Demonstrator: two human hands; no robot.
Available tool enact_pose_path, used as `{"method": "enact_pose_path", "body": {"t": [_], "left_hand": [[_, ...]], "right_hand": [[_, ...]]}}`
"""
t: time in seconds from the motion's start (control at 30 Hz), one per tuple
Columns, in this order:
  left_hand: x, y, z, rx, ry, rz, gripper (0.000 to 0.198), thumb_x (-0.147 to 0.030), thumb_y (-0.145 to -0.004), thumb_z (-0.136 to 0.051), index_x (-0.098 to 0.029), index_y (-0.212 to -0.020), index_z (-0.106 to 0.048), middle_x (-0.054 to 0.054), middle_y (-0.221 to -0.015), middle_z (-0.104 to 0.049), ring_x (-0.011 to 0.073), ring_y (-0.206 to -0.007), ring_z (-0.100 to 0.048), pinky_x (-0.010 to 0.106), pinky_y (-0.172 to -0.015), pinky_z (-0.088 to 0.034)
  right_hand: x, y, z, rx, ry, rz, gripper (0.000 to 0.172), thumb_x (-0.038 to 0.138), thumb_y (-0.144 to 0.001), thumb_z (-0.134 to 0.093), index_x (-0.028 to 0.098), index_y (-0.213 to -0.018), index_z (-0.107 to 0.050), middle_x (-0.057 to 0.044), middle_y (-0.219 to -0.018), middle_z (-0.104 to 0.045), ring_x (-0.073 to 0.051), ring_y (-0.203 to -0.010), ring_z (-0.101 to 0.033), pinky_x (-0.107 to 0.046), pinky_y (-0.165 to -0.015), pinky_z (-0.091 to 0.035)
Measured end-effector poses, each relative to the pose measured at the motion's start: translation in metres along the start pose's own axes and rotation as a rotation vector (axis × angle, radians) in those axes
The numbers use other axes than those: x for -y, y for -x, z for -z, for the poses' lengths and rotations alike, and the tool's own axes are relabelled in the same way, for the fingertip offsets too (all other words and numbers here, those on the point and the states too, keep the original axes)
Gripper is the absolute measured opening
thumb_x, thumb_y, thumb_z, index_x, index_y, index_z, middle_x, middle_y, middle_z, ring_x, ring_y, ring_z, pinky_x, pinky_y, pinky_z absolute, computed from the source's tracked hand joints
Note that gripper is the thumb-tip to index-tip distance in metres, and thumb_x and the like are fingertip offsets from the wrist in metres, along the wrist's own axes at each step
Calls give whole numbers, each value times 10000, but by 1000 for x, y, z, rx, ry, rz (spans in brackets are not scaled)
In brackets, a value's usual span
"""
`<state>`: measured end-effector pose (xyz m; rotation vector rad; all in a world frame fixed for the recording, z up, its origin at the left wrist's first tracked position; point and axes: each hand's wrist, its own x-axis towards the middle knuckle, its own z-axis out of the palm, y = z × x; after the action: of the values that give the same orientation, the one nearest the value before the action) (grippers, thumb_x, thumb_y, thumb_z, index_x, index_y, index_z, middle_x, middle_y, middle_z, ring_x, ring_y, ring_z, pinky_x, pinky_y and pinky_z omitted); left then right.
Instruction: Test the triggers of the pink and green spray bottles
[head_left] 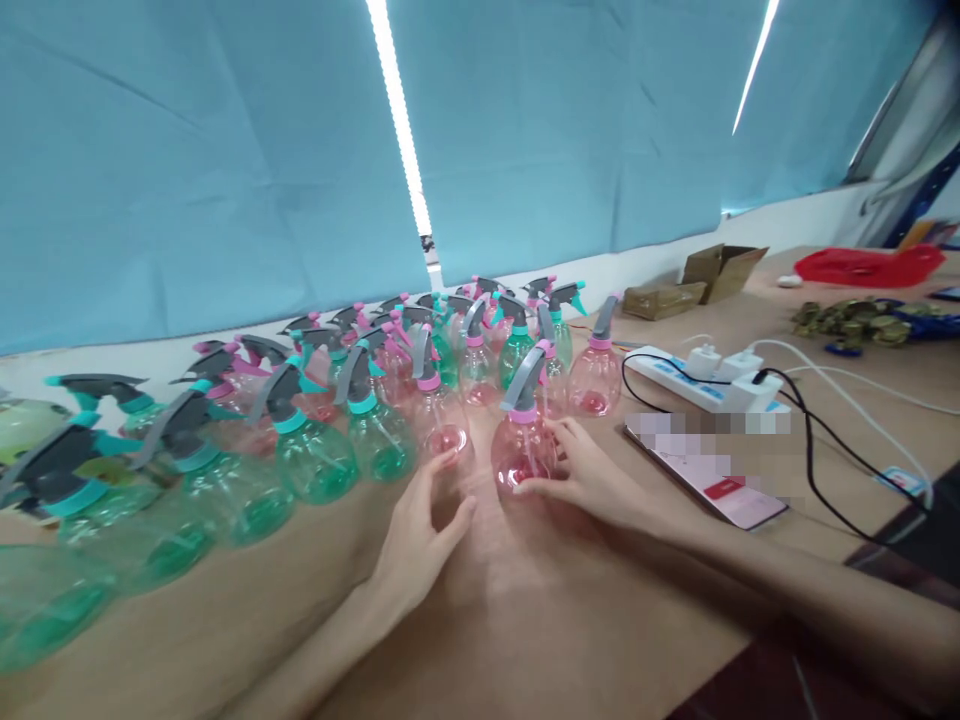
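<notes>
My right hand [589, 475] cups the side of a pink spray bottle [523, 447] with a grey trigger head, standing upright on the brown table [525, 620]. Its fingers curl loosely against the bottle's round body. My left hand [420, 535] reaches toward another pink spray bottle [442, 425], fingertips touching its base, fingers apart and holding nothing. Several pink and green spray bottles [330, 440] stand in rows behind and to the left.
A phone [712, 470] lies to the right of my right hand. Behind it sit a white power strip [701, 385] with chargers and cables. Cardboard boxes [720, 270], a red bag [870, 265] and small metal parts [847, 320] lie farther right. Blue curtains hang behind.
</notes>
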<state>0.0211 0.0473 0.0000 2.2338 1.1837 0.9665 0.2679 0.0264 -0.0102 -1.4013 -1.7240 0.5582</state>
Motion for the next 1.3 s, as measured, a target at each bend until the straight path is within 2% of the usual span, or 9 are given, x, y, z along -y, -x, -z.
{"method": "enact_pose_path", "body": {"t": [0.13,0.33,0.63,0.9,1.03,1.13,1.2,1.3], "left_hand": [[16,10,-4,100,-210,-13,372,-316,-911,-513,-219,-1270,-494,105,-1291,-593,276,-1204,-561,488,-1021,-444],[13,10,-9,186,-409,-198,355,-262,-893,-515,-187,-1238,-550,136,-1303,-590,304,-1194,-566,499,-998,-468],[17,10,-10,208,-481,-230,356,-283,-921,-469,-171,-1237,-588,145,-1301,-602,314,-1177,-582,507,-960,-505],[20,10,-11,182,-503,-247,354,-311,-928,-476,-184,-1236,-594,133,-1292,-616,311,-1180,-588,498,-965,-506],[21,9,-11,170,-503,-258,343,-328,-927,-474,-199,-1217,-605,126,-1272,-634,304,-1156,-608,478,-950,-519],[23,9,-11,148,-493,-254,344,-348,-922,-478,-215,-1211,-610,119,-1265,-642,303,-1140,-622,471,-939,-527],[24,8,-11,134,-486,-250,347,-359,-920,-481,-222,-1211,-611,113,-1263,-646,303,-1135,-627,472,-939,-528],[25,8,-11,137,-489,-245,358,-370,-928,-471,-208,-1215,-612,121,-1262,-645,310,-1141,-624,486,-937,-526]], "right_hand": [[-4,-18,-2,-70,21,49,824,494,-764,-726,180,-1425,-348,-176,-1313,-540,-330,-1226,-528,-508,-980,-456],[-2,-40,-15,-180,285,86,742,398,-765,-724,167,-1393,-405,-182,-1287,-568,-355,-1226,-523,-522,-965,-458],[16,-64,-15,-175,507,40,644,232,-817,-673,137,-1394,-403,-173,-1281,-558,-324,-1198,-521,-441,-874,-523],[19,-74,-23,-184,559,46,641,246,-835,-666,136,-1405,-395,-181,-1285,-554,-317,-1187,-505,-430,-850,-524],[14,-60,-8,-242,475,143,588,328,-858,-636,138,-1377,-437,-173,-1306,-560,-313,-1196,-516,-458,-915,-495],[3,-50,16,-376,364,219,373,336,-896,-573,206,-1245,-553,-113,-1210,-625,-278,-1133,-574,-453,-948,-467],[-5,-48,33,-466,360,202,309,351,-897,-567,208,-1169,-595,-112,-1146,-651,-282,-1090,-598,-455,-942,-458],[-14,-54,49,-489,373,92,420,416,-874,-598,159,-1206,-581,-142,-1140,-668,-294,-984,-645,-447,-872,-483]]}}
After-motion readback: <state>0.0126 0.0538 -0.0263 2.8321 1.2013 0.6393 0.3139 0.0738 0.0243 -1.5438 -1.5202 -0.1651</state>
